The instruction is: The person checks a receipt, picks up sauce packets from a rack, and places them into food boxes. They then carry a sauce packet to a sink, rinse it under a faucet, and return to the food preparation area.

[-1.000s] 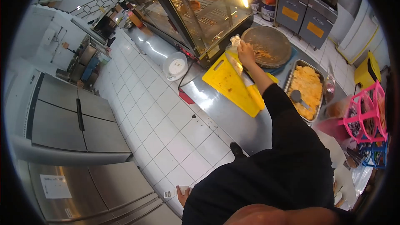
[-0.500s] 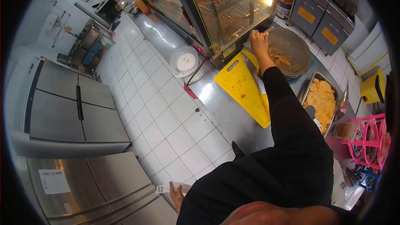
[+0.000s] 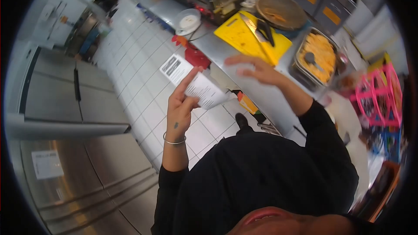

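A long printed paper slip point(image 3: 202, 88) is held between the thumb and fingers of my left hand point(image 3: 180, 104), above the tiled floor. My right hand point(image 3: 257, 70) holds nothing; its fingers are apart and slightly blurred, over the edge of the metal counter, to the right of the paper. Beyond it, a yellow cutting board point(image 3: 235, 32) lies on the counter with a knife point(image 3: 252, 27) and a black-handled tool point(image 3: 264, 32) on it. A round dark pan point(image 3: 281, 12) with orange bits stands behind the board.
A metal tray of yellow-orange food point(image 3: 320, 56) sits at the right of the counter. A white round container point(image 3: 188, 21) is at the counter's left edge. Pink baskets point(image 3: 379, 95) stand far right. Steel refrigerators point(image 3: 56, 91) line the left.
My right hand has left the pan's rim and come back toward my body, now with its fingers apart. My left hand has risen into fuller view with the paper, and the view has shifted.
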Tool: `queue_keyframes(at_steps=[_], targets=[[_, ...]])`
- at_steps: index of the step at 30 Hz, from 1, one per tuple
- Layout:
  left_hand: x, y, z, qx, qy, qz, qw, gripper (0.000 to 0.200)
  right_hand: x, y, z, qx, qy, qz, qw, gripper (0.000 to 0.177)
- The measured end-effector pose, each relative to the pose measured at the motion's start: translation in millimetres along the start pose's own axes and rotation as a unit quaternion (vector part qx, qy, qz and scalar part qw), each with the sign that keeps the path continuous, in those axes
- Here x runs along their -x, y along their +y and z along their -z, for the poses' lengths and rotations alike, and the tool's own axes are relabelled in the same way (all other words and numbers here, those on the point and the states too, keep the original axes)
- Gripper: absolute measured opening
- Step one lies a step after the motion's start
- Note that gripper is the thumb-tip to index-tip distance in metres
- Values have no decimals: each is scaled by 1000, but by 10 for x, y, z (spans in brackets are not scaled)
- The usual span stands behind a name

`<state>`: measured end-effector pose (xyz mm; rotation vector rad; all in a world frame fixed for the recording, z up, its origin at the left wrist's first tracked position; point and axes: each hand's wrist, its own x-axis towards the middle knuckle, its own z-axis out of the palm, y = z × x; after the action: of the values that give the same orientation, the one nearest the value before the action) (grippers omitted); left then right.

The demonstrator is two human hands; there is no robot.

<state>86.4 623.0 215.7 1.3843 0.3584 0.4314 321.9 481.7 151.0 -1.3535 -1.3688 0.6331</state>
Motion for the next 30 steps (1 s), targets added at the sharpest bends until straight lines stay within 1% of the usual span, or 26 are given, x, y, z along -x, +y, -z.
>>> queue_keyframes(at_steps=[1,3,4,6,7,10,11,14,15,16,20,23,24,25,27,28,30], targets=[[45,23,-117,24,-48,-11,998,70,275,-251,-232,-18,-12,0,1000,39],[206,45,-321,37,-111,-12,993,71,821,-697,-563,-12,-28,-82,996,39],[290,39,-418,45,-138,-11,989,72,1063,-800,-725,-75,12,-125,989,39],[474,-21,-624,71,-161,-16,984,74,1505,-966,-992,-204,83,-206,953,38],[596,-46,-731,82,-170,-15,982,75,1692,-1126,-1062,-222,123,-197,947,37],[1037,-19,-1163,164,-200,-17,966,77,2262,-1440,-1190,-221,193,-229,928,36],[1165,-46,-1277,157,-232,-21,960,77,2444,-1553,-1215,-211,210,-232,926,35],[1558,-87,-1709,167,-271,-20,948,72,3029,-1787,-1288,-203,266,-220,916,35],[1672,-127,-1842,164,-286,-9,944,66,3249,-1863,-1312,-206,277,-212,914,35],[1792,-147,-2003,162,-303,-9,939,64,3470,-1942,-1335,-210,289,-204,911,35],[2387,-338,-2867,164,-362,6,918,59,4535,-2319,-1401,-180,358,-210,892,34],[2988,-510,-3664,184,-406,32,895,59,5468,-2656,-1524,-146,430,-249,855,34],[3208,-547,-3918,194,-422,40,885,59,5784,-2809,-1593,-132,455,-254,843,34],[3433,-578,-4182,208,-434,66,874,58,6080,-2963,-1655,-117,480,-256,831,34],[3794,-664,-4678,194,-477,75,854,57,6591,-3237,-1766,-88,527,-253,807,35],[4108,-735,-5063,193,-502,84,839,57,7020,-3448,-1856,-83,564,-255,781,35],[4303,-779,-5372,190,-535,103,817,55,7328,-3589,-1896,-88,592,-253,760,36]])
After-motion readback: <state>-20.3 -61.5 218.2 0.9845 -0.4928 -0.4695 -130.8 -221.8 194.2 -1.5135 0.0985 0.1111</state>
